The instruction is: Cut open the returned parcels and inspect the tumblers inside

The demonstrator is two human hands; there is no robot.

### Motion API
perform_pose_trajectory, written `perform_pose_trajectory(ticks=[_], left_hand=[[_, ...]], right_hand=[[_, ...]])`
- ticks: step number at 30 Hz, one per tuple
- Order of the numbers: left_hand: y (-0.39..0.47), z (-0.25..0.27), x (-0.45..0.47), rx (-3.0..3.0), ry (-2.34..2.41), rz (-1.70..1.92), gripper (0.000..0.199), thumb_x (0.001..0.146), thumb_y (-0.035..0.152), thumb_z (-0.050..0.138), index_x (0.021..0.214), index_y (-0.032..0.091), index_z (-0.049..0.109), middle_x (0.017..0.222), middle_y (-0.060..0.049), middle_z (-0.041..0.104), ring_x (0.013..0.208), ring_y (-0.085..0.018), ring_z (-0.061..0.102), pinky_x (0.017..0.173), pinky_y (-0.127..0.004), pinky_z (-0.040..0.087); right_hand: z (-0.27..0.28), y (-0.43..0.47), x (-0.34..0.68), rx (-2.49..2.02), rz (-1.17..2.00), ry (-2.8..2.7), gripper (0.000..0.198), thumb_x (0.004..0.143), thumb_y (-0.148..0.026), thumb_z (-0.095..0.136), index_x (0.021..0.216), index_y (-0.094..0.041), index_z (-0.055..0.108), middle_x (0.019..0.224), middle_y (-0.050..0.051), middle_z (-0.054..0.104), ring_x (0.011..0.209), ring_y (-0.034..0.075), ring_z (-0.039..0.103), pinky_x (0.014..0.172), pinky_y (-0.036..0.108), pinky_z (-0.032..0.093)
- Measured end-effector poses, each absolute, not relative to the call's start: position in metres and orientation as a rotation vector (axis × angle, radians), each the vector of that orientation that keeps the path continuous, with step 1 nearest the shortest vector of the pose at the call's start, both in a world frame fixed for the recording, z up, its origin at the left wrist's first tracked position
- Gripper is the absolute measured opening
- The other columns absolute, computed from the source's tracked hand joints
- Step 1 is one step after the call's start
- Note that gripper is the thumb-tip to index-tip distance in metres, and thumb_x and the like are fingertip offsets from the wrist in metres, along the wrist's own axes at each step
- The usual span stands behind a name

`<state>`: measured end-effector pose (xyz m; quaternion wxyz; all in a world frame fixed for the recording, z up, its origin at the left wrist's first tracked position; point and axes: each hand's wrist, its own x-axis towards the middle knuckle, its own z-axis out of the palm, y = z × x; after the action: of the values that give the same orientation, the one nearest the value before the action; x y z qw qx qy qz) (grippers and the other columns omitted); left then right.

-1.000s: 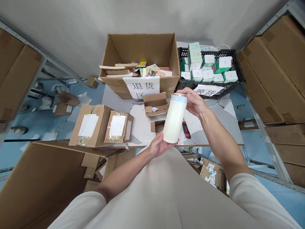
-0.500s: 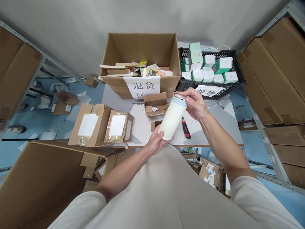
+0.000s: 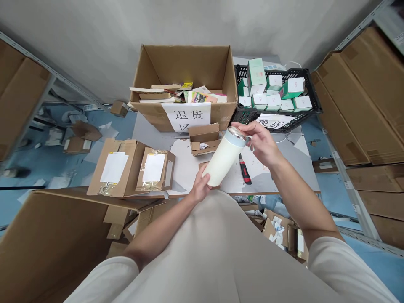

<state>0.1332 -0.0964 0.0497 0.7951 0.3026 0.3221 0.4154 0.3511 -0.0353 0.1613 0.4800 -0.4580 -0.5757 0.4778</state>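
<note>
A cream thermos bottle with a pale blue collar and a shiny metal lid is tilted over the table's front edge, its top away from me. My left hand is wrapped round its lower end. At the top, my right hand has its fingers on the lid and on a small pale blue carry loop at the collar. A small open carton sits just beyond the bottle. On the table to the right of the bottle lies a red and black box cutter.
Behind stands a large cardboard box of books with a paper sign. Right of it, a black crate holds several green-and-white boxes. Two taped cartons stand at the left. Below are a big open box and discarded packaging.
The thermos bottle has turned a little, so the carry loop now shows beside the lid. My right hand's fingers have shifted on the lid. My left hand has moved slightly left with the bottle.
</note>
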Motion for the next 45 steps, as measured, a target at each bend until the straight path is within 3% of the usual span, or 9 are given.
perform_pose_trajectory(ticks=[5, 10, 16, 21, 25, 31, 36, 40, 45], left_hand=[[-0.089, 0.061, 0.131, 0.411, 0.462, 0.589, 0.069, 0.083, 0.069, 0.047, 0.120, 0.012, 0.059, 0.102, -0.014, 0.069, 0.075, -0.021, 0.067, 0.066, -0.031, 0.052], [-0.092, 0.069, 0.142, 0.413, 0.602, 0.656, 0.072, 0.083, 0.073, 0.044, 0.129, 0.018, 0.050, 0.133, -0.016, 0.057, 0.102, -0.025, 0.066, 0.086, -0.036, 0.052], [-0.099, 0.062, 0.148, 0.690, 0.769, 0.936, 0.088, 0.067, 0.050, 0.080, 0.138, 0.035, 0.029, 0.158, -0.008, 0.021, 0.136, -0.029, 0.041, 0.104, -0.047, 0.044], [-0.100, 0.053, 0.145, 0.650, 0.653, 0.874, 0.074, 0.074, 0.066, 0.065, 0.130, 0.031, 0.033, 0.148, -0.012, 0.038, 0.120, -0.029, 0.058, 0.103, -0.051, 0.043], [-0.098, 0.051, 0.144, 0.619, 0.647, 0.863, 0.080, 0.073, 0.077, 0.055, 0.132, 0.026, 0.038, 0.143, -0.016, 0.046, 0.118, -0.032, 0.059, 0.099, -0.050, 0.046], [-0.094, 0.054, 0.143, 0.661, 0.732, 0.946, 0.078, 0.075, 0.067, 0.064, 0.139, 0.032, 0.036, 0.155, -0.009, 0.030, 0.132, -0.031, 0.044, 0.097, -0.045, 0.050], [-0.097, 0.046, 0.138, 0.736, 0.751, 0.921, 0.067, 0.075, 0.056, 0.070, 0.130, 0.032, 0.039, 0.146, -0.007, 0.039, 0.128, -0.026, 0.047, 0.099, -0.046, 0.050], [-0.097, 0.038, 0.136, 0.776, 0.737, 0.926, 0.067, 0.077, 0.058, 0.067, 0.131, 0.031, 0.039, 0.145, -0.008, 0.040, 0.128, -0.027, 0.047, 0.099, -0.045, 0.049], [-0.073, 0.033, 0.123, 0.974, 0.762, 0.932, 0.074, 0.083, 0.066, 0.054, 0.143, 0.030, 0.030, 0.153, -0.012, 0.032, 0.134, -0.030, 0.042, 0.100, -0.048, 0.047]], right_hand=[[0.150, -0.028, 0.363, -0.939, 1.418, -1.353, 0.064, 0.057, -0.064, 0.079, 0.107, -0.031, 0.057, 0.135, 0.004, 0.056, 0.116, 0.026, 0.058, 0.085, 0.042, 0.054], [0.130, -0.019, 0.356, -1.005, 1.341, -1.164, 0.046, 0.067, -0.052, 0.079, 0.100, -0.029, 0.058, 0.108, 0.001, 0.063, 0.091, 0.017, 0.062, 0.069, 0.030, 0.055], [0.123, -0.015, 0.355, -1.064, 1.212, -1.103, 0.043, 0.068, -0.051, 0.078, 0.099, -0.030, 0.057, 0.105, 0.000, 0.061, 0.089, 0.016, 0.060, 0.069, 0.028, 0.053], [0.128, -0.016, 0.360, -0.960, 1.184, -1.231, 0.054, 0.064, -0.057, 0.078, 0.105, -0.029, 0.057, 0.118, 0.003, 0.060, 0.105, 0.021, 0.058, 0.079, 0.033, 0.053], [0.128, -0.015, 0.364, -0.976, 1.163, -1.301, 0.055, 0.065, -0.056, 0.078, 0.108, -0.030, 0.056, 0.127, 0.004, 0.058, 0.114, 0.024, 0.056, 0.086, 0.039, 0.052], [0.118, -0.010, 0.371, -1.056, 0.950, -1.378, 0.053, 0.069, -0.054, 0.076, 0.111, -0.029, 0.057, 0.115, 0.003, 0.062, 0.107, 0.022, 0.059, 0.093, 0.039, 0.050], [0.132, -0.011, 0.380, -1.069, 0.953, -1.616, 0.081, 0.066, -0.063, 0.074, 0.134, -0.031, 0.048, 0.121, 0.006, 0.056, 0.112, 0.025, 0.056, 0.095, 0.042, 0.049], [0.156, -0.014, 0.381, -1.067, 1.014, -1.784, 0.075, 0.065, -0.063, 0.076, 0.127, -0.025, 0.056, 0.123, 0.009, 0.054, 0.116, 0.027, 0.055, 0.099, 0.042, 0.047], [0.175, -0.015, 0.380, -1.070, 1.034, -1.831, 0.075, 0.058, -0.057, 0.083, 0.119, -0.024, 0.057, 0.112, 0.006, 0.061, 0.098, 0.022, 0.062, 0.084, 0.037, 0.054]])
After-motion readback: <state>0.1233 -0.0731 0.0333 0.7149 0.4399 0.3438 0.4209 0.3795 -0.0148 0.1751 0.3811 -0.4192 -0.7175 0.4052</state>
